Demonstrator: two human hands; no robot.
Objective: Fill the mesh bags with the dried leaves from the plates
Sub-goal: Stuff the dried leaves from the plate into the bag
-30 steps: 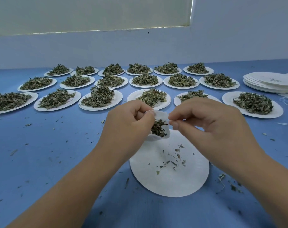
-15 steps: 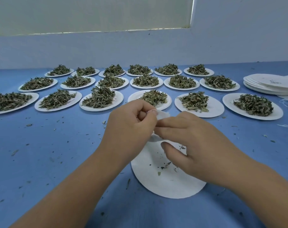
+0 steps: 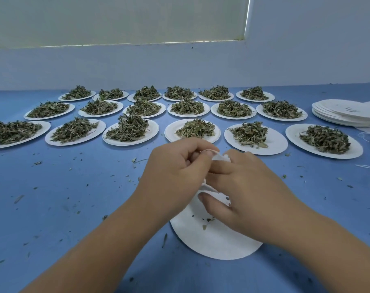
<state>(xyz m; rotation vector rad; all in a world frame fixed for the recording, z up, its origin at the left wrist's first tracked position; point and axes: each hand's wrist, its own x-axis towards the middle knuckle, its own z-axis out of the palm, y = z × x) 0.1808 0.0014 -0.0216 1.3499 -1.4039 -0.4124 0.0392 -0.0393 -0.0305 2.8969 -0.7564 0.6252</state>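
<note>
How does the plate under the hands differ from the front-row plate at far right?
The plate under the hands holds only a few stray leaf bits; the far-right plate carries a full heap of dried leaves. The left hand and right hand hide part of the plate under the hands, holding a mesh bag over it; the far-right plate is untouched, in full view. Both are white, round, and lie on the blue table.
</note>
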